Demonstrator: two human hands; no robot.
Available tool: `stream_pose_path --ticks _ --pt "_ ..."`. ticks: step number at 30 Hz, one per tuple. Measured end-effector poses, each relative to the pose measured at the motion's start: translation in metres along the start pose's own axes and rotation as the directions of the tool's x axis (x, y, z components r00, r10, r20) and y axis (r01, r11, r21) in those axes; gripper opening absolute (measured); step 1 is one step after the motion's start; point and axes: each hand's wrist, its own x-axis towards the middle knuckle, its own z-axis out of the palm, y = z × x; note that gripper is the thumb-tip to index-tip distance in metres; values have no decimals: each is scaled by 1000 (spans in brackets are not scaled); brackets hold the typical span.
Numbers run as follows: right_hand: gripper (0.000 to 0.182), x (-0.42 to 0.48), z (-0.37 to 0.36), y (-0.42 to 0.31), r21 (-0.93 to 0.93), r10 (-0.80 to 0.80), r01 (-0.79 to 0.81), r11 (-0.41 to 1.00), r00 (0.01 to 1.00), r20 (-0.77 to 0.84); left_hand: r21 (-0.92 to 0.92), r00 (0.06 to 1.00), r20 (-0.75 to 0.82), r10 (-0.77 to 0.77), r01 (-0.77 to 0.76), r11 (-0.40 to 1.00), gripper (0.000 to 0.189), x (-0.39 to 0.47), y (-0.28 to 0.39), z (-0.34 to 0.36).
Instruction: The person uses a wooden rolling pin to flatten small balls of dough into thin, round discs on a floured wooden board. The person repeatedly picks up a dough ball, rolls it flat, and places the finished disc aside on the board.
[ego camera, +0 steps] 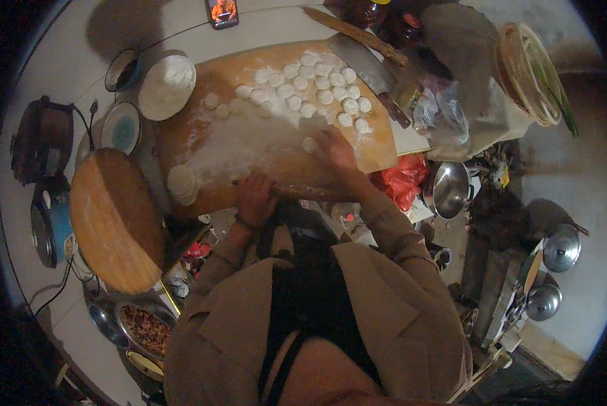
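A floured wooden board (217, 137) lies before me, with several small dough pieces (338, 79) spread over its far right part. My right hand (334, 147) reaches over the board's right side, fingers lowered beside a small dough disc (310, 145); whether it grips anything is hidden. Along the near edge lies a wooden rolling pin (313, 192), and my left hand (255, 193) rests over its left end with the fingers curled down. Flattened dough wrappers (182, 184) form a stack at the board's left. A few more dough pieces (222, 111) lie near the upper left.
A cleaver (366, 63) lies across the board's far right corner. At the far left stands a bowl of flour (174, 81). A round wooden board (115, 218) and a bowl of filling (143, 325) are on my left; a red plastic bag (405, 180) and metal basin (449, 189) are on the right.
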Motion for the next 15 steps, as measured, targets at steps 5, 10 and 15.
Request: stream_pose_path --ticks 5,10,15 --pt "29 24 1 -4 58 27 -36 998 988 150 5 990 -118 71 -71 997 28 0 -5 11" --pt "29 19 0 1 -60 -231 231 971 973 14 -15 998 -53 24 -24 1000 26 11 -1 1" --pt "42 -4 -57 -25 38 7 -14 999 987 160 22 999 3 -41 41 999 24 23 -22 8"
